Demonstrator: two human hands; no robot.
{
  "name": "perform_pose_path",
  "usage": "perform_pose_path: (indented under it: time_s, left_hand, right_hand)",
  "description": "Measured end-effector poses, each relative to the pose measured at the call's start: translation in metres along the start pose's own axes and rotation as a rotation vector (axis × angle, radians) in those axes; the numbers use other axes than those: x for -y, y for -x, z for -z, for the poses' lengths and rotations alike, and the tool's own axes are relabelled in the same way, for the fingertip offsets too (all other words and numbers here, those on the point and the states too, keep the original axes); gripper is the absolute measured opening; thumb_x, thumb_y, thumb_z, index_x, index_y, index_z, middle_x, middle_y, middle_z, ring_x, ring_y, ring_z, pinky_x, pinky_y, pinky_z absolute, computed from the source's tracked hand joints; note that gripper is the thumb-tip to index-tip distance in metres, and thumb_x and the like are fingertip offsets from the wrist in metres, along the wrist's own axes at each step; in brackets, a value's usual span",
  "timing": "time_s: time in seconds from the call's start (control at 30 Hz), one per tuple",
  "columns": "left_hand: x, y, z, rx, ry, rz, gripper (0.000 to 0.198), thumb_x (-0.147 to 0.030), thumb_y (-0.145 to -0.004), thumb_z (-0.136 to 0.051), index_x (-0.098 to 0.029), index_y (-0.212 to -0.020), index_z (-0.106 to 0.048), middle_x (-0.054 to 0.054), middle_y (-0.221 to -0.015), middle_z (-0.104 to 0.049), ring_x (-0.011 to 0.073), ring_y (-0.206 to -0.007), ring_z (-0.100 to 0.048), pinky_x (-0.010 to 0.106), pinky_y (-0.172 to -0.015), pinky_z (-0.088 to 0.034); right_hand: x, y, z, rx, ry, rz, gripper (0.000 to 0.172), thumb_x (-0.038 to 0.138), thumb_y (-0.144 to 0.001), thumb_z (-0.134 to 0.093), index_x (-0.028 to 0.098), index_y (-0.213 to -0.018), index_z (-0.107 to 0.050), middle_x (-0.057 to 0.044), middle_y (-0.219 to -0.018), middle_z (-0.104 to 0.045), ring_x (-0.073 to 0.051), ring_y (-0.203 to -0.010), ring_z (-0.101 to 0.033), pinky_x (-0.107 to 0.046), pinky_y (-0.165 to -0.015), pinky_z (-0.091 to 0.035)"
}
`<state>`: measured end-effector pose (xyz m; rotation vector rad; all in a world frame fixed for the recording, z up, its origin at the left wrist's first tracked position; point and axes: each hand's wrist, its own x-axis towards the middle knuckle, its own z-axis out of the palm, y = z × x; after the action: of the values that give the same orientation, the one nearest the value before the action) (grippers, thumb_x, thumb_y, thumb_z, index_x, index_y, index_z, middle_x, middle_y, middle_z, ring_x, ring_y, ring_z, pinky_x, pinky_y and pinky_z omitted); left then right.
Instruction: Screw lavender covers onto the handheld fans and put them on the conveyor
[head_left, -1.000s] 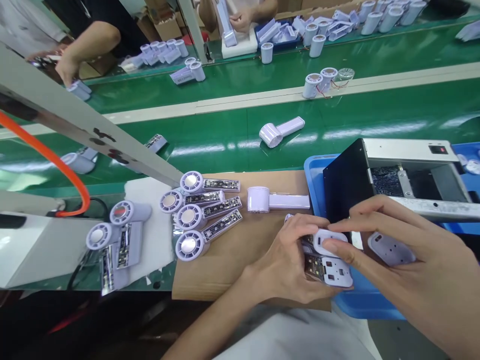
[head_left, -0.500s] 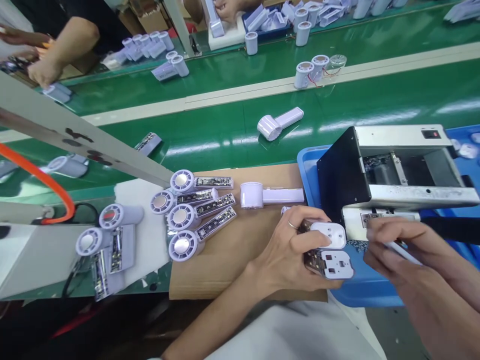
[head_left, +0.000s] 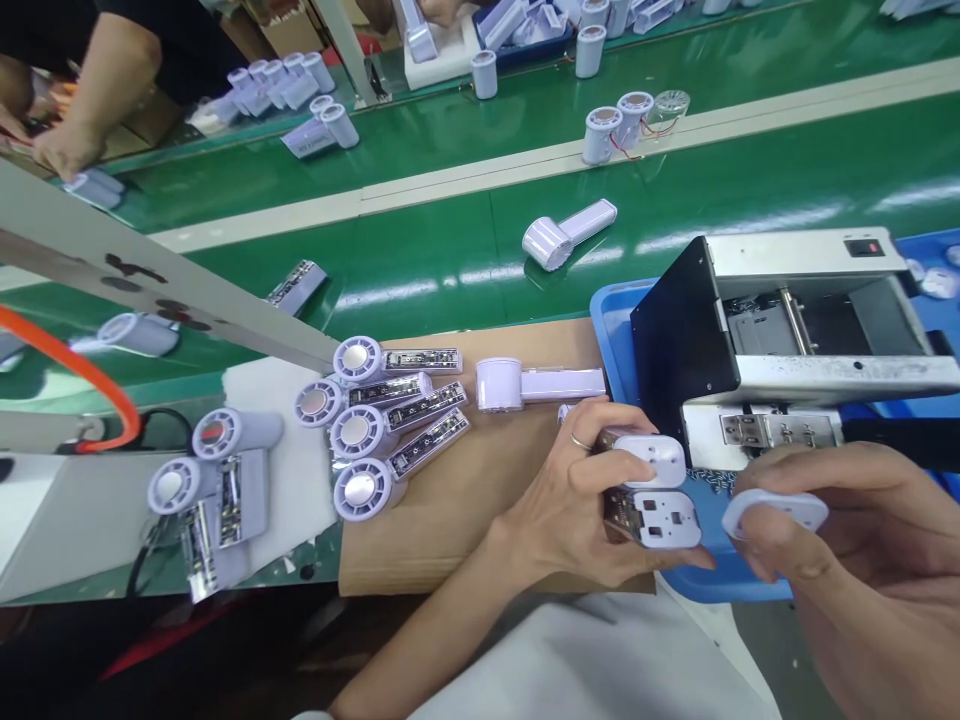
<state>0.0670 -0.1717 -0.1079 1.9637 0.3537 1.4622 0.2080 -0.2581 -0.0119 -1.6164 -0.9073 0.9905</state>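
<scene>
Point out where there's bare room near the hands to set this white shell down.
Bare cardboard lies between the row of handheld fans and the left hand, below the lying fan. Green belt is bare beyond the cardboard's far edge. Crowded: around the white casings in that hand, and where the machine overhangs the blue tray, beside the white shell in the right hand.

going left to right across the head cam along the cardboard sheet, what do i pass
four lilac devices with circuit-board handles → lilac device with a plain handle → left hand → two white-faced circuit-board housings → white oval cover → right hand
</scene>
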Motion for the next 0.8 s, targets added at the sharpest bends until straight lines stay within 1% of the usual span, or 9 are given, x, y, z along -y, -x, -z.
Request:
perform_pose_path:
  time_s: [0.1,0.23,0.37,0.47,0.5,0.57,0.67,0.73,0.8]
  left_hand:
    - [-0.003,0.0,0.001,0.025,0.006,0.029,0.059,-0.072,-0.105,-0.077,-0.03,-0.135,-0.046,0.009,-0.131,-0.066,0.0222,-0.112,-0.073,0.046,-0.104,-0.062]
    - [-0.005,0.001,0.001,0.064,-0.06,0.01,0.066,-0.07,-0.099,-0.084,-0.032,-0.136,-0.045,0.008,-0.131,-0.064,0.024,-0.108,-0.074,0.051,-0.104,-0.061]
    - [-0.006,0.002,-0.002,0.066,-0.074,0.019,0.052,-0.062,-0.106,-0.072,-0.031,-0.138,-0.044,0.008,-0.129,-0.063,0.0252,-0.113,-0.074,0.054,-0.108,-0.061]
    - [-0.009,0.002,-0.003,0.058,-0.113,0.012,0.041,-0.057,-0.11,-0.058,-0.031,-0.139,-0.044,0.009,-0.129,-0.063,0.026,-0.115,-0.074,0.059,-0.113,-0.058]
    - [-0.01,0.002,-0.003,0.064,-0.12,0.016,0.041,-0.055,-0.109,-0.058,-0.031,-0.139,-0.043,0.009,-0.13,-0.063,0.0263,-0.116,-0.074,0.06,-0.113,-0.058]
    - [-0.011,0.002,-0.002,0.087,-0.115,0.032,0.042,-0.052,-0.106,-0.061,-0.032,-0.139,-0.043,0.009,-0.131,-0.063,0.0262,-0.117,-0.073,0.06,-0.113,-0.059]
    - [-0.012,0.003,-0.003,0.094,-0.097,0.053,0.038,-0.051,-0.107,-0.058,-0.033,-0.137,-0.043,0.008,-0.131,-0.063,0.0254,-0.117,-0.072,0.06,-0.115,-0.057]
    - [-0.013,0.004,-0.004,0.086,-0.1,0.05,0.035,-0.054,-0.11,-0.053,-0.033,-0.137,-0.044,0.008,-0.131,-0.063,0.0248,-0.115,-0.072,0.06,-0.116,-0.056]
    - [-0.014,0.004,-0.006,0.069,-0.112,0.043,0.034,-0.054,-0.112,-0.051,-0.033,-0.137,-0.044,0.008,-0.132,-0.062,0.0241,-0.114,-0.071,0.059,-0.116,-0.056]
  right_hand:
    - [-0.003,-0.002,-0.001,0.029,-0.091,-0.067,0.074,0.079,-0.092,-0.105,0.016,-0.104,-0.068,-0.006,-0.09,-0.048,-0.02,-0.077,-0.056,-0.024,-0.057,-0.054]
    - [-0.004,0.007,0.002,0.191,-0.249,-0.183,0.067,0.066,-0.099,-0.106,0.016,-0.099,-0.06,-0.005,-0.093,-0.049,-0.016,-0.072,-0.051,-0.021,-0.054,-0.054]
    - [0.0,0.014,0.002,0.104,-0.288,-0.26,0.072,0.064,-0.094,-0.111,0.015,-0.096,-0.057,-0.006,-0.101,-0.052,-0.015,-0.081,-0.052,-0.015,-0.06,-0.052]
    - [-0.006,0.012,0.005,0.292,-0.334,-0.177,0.062,0.054,-0.107,-0.102,0.014,-0.097,-0.056,-0.007,-0.104,-0.056,-0.018,-0.093,-0.063,-0.018,-0.074,-0.062]
    - [-0.01,0.011,0.007,0.297,-0.329,-0.147,0.059,0.053,-0.109,-0.099,0.015,-0.097,-0.057,-0.008,-0.107,-0.057,-0.019,-0.096,-0.064,-0.019,-0.076,-0.063]
    - [-0.015,0.01,0.009,0.255,-0.288,-0.082,0.053,0.051,-0.11,-0.099,0.016,-0.096,-0.062,-0.007,-0.109,-0.057,-0.018,-0.092,-0.061,-0.018,-0.069,-0.059]
    - [-0.014,0.013,0.008,0.188,-0.123,0.127,0.035,0.041,-0.113,-0.095,0.022,-0.099,-0.07,-0.004,-0.105,-0.06,-0.012,-0.078,-0.056,-0.014,-0.061,-0.051]
    - [-0.007,0.017,0.005,0.126,0.002,0.253,0.021,0.034,-0.116,-0.09,0.027,-0.102,-0.076,0.0,-0.099,-0.064,-0.011,-0.073,-0.057,-0.012,-0.06,-0.05]
    - [0.001,0.021,0.002,0.071,0.05,0.28,0.017,0.031,-0.114,-0.088,0.03,-0.099,-0.079,0.001,-0.099,-0.067,-0.012,-0.078,-0.063,-0.012,-0.057,-0.048]
